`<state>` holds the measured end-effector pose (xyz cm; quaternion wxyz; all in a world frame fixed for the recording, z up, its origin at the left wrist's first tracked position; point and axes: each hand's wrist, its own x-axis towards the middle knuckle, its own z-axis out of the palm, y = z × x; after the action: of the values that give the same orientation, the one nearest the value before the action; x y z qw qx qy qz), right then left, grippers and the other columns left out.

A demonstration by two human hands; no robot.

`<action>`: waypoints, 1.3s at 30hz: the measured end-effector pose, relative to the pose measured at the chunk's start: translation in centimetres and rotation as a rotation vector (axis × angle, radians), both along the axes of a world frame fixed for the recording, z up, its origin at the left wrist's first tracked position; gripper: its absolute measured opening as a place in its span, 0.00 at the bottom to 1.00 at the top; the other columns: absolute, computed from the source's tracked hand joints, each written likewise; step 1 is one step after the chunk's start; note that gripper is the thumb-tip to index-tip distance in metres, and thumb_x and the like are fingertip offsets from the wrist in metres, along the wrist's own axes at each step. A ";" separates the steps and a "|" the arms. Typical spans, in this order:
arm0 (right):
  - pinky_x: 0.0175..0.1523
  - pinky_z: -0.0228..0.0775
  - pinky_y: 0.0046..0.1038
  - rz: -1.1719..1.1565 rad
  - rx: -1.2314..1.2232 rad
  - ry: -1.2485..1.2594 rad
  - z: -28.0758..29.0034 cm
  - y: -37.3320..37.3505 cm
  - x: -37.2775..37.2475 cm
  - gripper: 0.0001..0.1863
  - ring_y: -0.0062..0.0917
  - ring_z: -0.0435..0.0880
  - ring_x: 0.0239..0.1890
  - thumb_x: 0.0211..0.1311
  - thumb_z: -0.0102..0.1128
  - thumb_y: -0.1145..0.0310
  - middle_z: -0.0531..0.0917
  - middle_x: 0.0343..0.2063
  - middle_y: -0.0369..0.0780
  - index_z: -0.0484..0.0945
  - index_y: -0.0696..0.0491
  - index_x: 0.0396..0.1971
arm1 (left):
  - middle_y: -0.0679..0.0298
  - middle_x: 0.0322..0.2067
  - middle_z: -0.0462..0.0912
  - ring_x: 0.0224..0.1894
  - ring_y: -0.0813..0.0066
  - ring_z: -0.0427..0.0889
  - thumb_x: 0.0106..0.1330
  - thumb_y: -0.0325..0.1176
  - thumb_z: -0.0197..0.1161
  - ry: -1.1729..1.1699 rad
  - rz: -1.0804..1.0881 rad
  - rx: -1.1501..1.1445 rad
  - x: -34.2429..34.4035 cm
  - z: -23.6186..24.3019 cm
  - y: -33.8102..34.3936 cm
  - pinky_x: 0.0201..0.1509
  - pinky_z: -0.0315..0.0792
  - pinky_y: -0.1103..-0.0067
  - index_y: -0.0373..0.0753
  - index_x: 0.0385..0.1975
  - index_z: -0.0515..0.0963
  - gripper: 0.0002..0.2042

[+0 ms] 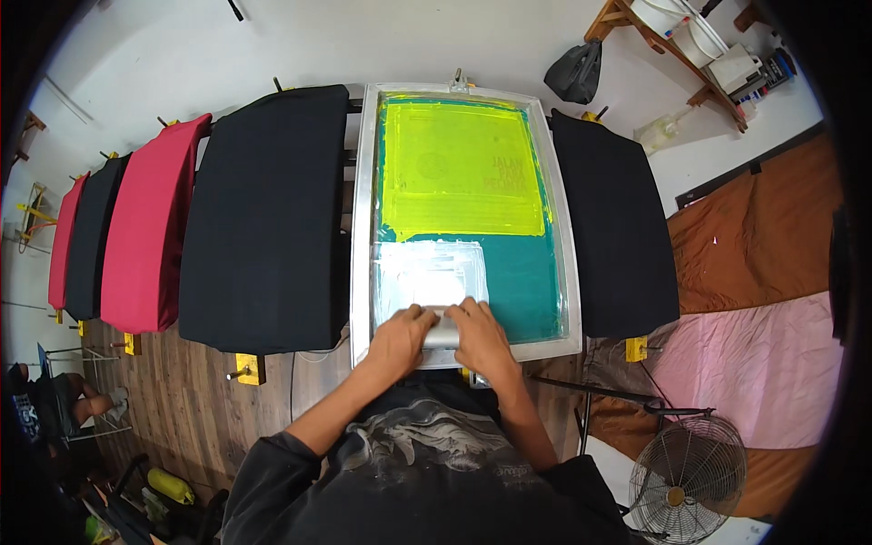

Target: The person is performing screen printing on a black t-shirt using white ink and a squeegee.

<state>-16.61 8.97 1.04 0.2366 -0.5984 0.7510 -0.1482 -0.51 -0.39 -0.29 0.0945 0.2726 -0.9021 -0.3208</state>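
1. Left grip (pixel 400 342) and right grip (pixel 481 342), both mine, clasp the silvery squeegee (pixel 442 333) at the six o'clock end of the framed screen (pixel 520 291), over white ink (pixel 418 271).
2. Doing this well, I judge, means pressing evenly with both hands and keeping the white apart from the yellow-green ink (pixel 454 177) toward twelve.
3. Black-covered boards (pixel 263 218) flank the screen at nine and three; red-covered boards (pixel 150 227) lie farther toward nine. A wire fan (pixel 677 495) stands between four and five.
4. At six, the raised rim (pixel 545 349) seems my stroke's limit.
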 end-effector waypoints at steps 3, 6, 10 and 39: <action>0.52 0.71 0.40 0.003 0.033 -0.014 1.1 0.8 0.7 0.26 0.44 0.74 0.49 0.39 0.63 0.82 0.75 0.42 0.45 0.76 0.53 0.45 | 0.54 0.39 0.80 0.43 0.51 0.82 0.43 0.19 0.66 -0.016 -0.005 0.036 0.9 1.3 1.0 0.48 0.78 0.65 0.38 0.46 0.78 0.24; 0.51 0.71 0.41 0.077 0.135 -0.045 2.2 -0.9 -0.6 0.21 0.45 0.78 0.44 0.40 0.61 0.82 0.79 0.36 0.46 0.79 0.54 0.40 | 0.53 0.37 0.82 0.40 0.50 0.83 0.45 0.20 0.65 -0.151 -0.046 0.136 0.1 2.5 -0.7 0.45 0.79 0.63 0.38 0.45 0.80 0.22; 0.47 0.73 0.43 0.112 0.100 -0.024 1.8 -4.8 -2.6 0.19 0.47 0.79 0.42 0.42 0.60 0.81 0.80 0.36 0.48 0.80 0.54 0.40 | 0.53 0.32 0.83 0.36 0.50 0.84 0.50 0.21 0.63 -0.102 0.002 0.036 -1.4 2.3 -4.1 0.40 0.79 0.63 0.41 0.41 0.81 0.16; 0.50 0.71 0.41 0.018 -0.060 0.088 0.3 -0.1 1.1 0.28 0.42 0.76 0.48 0.39 0.64 0.82 0.77 0.43 0.44 0.77 0.54 0.48 | 0.52 0.43 0.79 0.46 0.50 0.80 0.45 0.16 0.63 0.048 0.018 -0.031 1.0 -0.5 0.3 0.51 0.77 0.65 0.38 0.49 0.76 0.26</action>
<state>-15.49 8.87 1.34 0.1868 -0.6177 0.7506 -0.1422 0.53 -0.06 -0.77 0.1234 0.2712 -0.9019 -0.3126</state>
